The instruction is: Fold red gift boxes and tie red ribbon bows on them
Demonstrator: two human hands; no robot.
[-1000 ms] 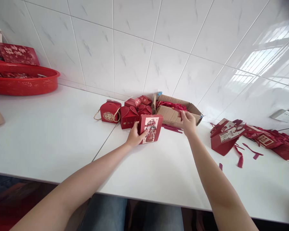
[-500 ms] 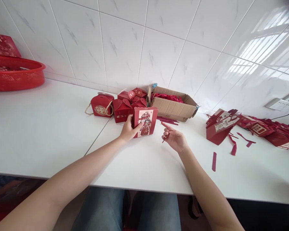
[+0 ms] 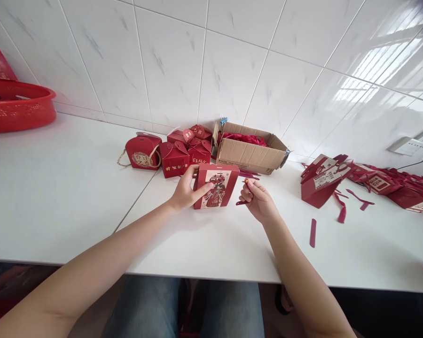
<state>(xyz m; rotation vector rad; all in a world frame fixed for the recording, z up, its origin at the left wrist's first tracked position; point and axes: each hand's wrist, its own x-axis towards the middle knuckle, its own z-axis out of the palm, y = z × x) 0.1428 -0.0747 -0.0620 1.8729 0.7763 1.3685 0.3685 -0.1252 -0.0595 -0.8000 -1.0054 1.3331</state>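
Observation:
My left hand (image 3: 187, 189) grips a red gift box (image 3: 231, 188) by its left side, thumb across the front. On that front is a pale panel with a printed figure and large characters. The box stands upright, tilted slightly, over the white table. Just right of it, my right hand (image 3: 259, 199) is closed with fingers curled around a narrow dark red strip (image 3: 242, 203), one end sticking out to the left. A small yellowish spot shows at the fingertips. More dark red strips (image 3: 250, 174) lie behind the box.
Several small red boxes (image 3: 175, 159) and one with rope handles (image 3: 143, 152) stand by the wall. Beside them is a cardboard box (image 3: 252, 157) of red ribbon. At right are a taller red box (image 3: 319, 188), a ribboned pile (image 3: 405, 190) and a loose strip (image 3: 313, 233). A red basket (image 3: 21, 115) sits far left.
The gift box has turned a little and shifted slightly right and nearer. My right hand's extended index finger has curled in, and the strip end sticks out further left.

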